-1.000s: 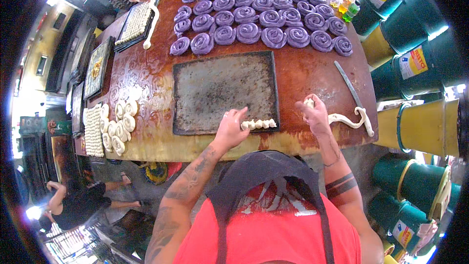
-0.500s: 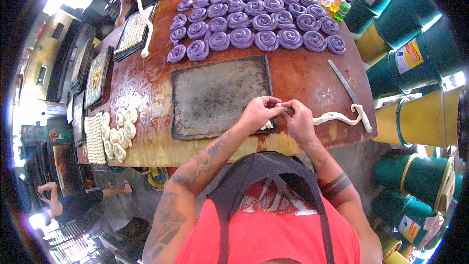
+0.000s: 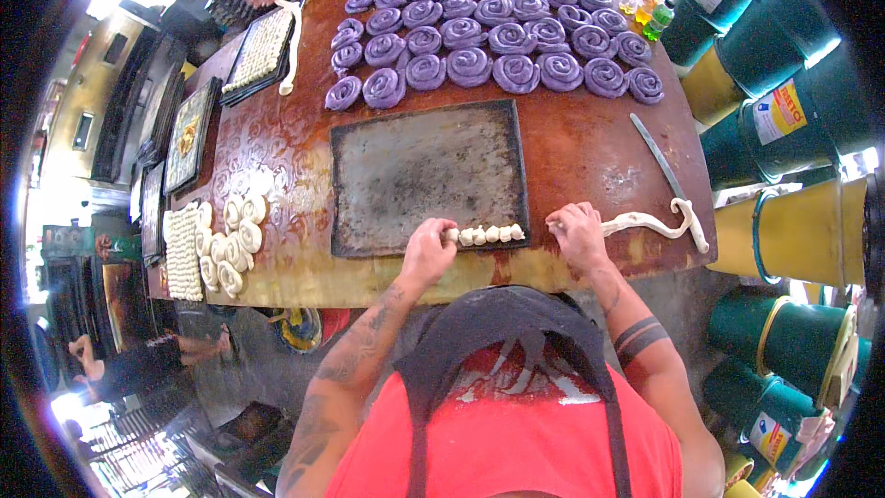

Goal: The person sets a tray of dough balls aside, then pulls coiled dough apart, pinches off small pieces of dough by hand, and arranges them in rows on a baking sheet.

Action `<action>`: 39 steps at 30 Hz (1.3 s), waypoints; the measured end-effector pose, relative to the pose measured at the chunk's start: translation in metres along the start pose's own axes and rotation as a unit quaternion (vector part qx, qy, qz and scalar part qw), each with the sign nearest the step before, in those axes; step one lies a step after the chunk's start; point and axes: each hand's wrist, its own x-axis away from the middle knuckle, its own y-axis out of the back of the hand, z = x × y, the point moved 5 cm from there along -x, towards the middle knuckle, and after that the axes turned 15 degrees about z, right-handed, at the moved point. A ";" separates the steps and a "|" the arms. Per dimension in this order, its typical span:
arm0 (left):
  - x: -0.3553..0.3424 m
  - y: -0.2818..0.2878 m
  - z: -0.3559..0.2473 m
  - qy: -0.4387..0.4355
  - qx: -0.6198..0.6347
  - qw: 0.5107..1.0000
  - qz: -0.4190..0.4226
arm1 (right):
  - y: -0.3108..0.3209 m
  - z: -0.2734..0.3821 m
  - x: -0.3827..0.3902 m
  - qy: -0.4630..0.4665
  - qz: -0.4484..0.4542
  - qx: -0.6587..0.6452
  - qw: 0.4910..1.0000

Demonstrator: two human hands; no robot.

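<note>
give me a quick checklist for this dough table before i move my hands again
1. Left hand at the left end of the row of small dough pieces: ok
2. Row inside the dark tray, along its near edge: ok
3. Endmost piece fully set down: cannot tell, the left fingertips cover part of it
4. Right hand at the left end of the white dough rope: ok
5. Rope lying straight: not ok, it curls at its right end
6. Long metal blade off the rope: cannot tell, its near end meets the curl in this view
</note>
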 end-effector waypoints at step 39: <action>-0.039 0.032 -0.012 0.061 0.056 0.996 -0.014 | -0.004 -0.017 -0.002 0.043 0.003 -0.180 0.983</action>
